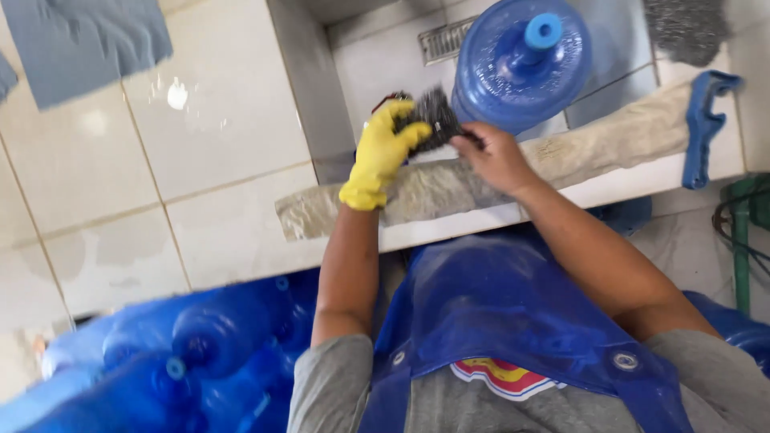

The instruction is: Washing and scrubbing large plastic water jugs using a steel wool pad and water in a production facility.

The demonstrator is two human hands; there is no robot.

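My left hand point(383, 152), in a yellow rubber glove, grips a dark, wiry scouring pad point(433, 119) above the edge of a white tiled basin point(385, 64). My bare right hand point(496, 157) pinches the same pad from the right side. A large blue water jug point(520, 64) with a blue cap stands in the basin just behind the pad. I wear a blue plastic apron point(497, 313) over a grey shirt.
A worn beige cloth point(609, 136) lies along the basin's rim. A blue brush handle point(704, 120) hangs at the right end. Several blue jugs point(192, 361) lie at lower left. A metal drain grate point(443, 38) sits in the basin. Green pipe point(742, 232) stands at right.
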